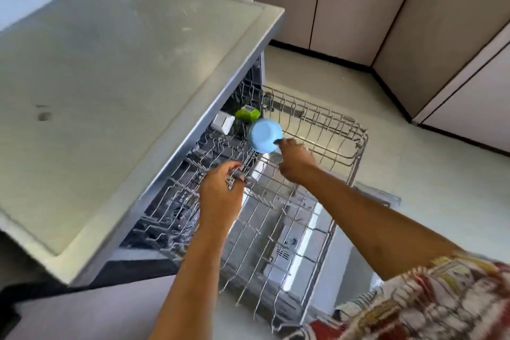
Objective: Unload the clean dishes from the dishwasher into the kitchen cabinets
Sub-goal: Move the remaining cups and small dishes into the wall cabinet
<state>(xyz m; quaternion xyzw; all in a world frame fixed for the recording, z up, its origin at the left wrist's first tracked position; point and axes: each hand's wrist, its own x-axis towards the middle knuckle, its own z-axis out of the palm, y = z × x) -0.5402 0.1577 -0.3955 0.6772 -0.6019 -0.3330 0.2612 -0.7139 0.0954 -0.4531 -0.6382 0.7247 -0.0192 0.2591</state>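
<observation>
grey wire rack (pixel 345 146), pulled well out of the dishwasher from under the pale grey stone-like table (pixel 124 63), was mostly bare at its near end. the small round light-blue cup (pixel 264 135) was at the rack's far left part, lifted just clear of the wires. the right hand (pixel 294 161) had it by the handle, thumb and fingers closed in a pinch on that side; blur hid how many fingers went through the loop. the left hand (pixel 220 190) was curled over the wires at the rack's near left edge, gripping them, it seemed, to steady the rack. behind the cup, in the rack, lay a bright green cup-like piece (pixel 247 113) and a white square-edged piece (pixel 224 122), close together and partly under the table's edge.

the cup looked light and stiff, plastic or glazed ware, i could not tell which, and it might well have been wet and slippery. the handle was the surest hold, though a one-sided pinch would let the cup swing, so a palm under the base would suit a longer carry. the risk lay in knocking it on the wires or the table's edge. the tall beige cabinet doors (pixel 345 0) beyond stood closed, so a free hand would be needed there
</observation>
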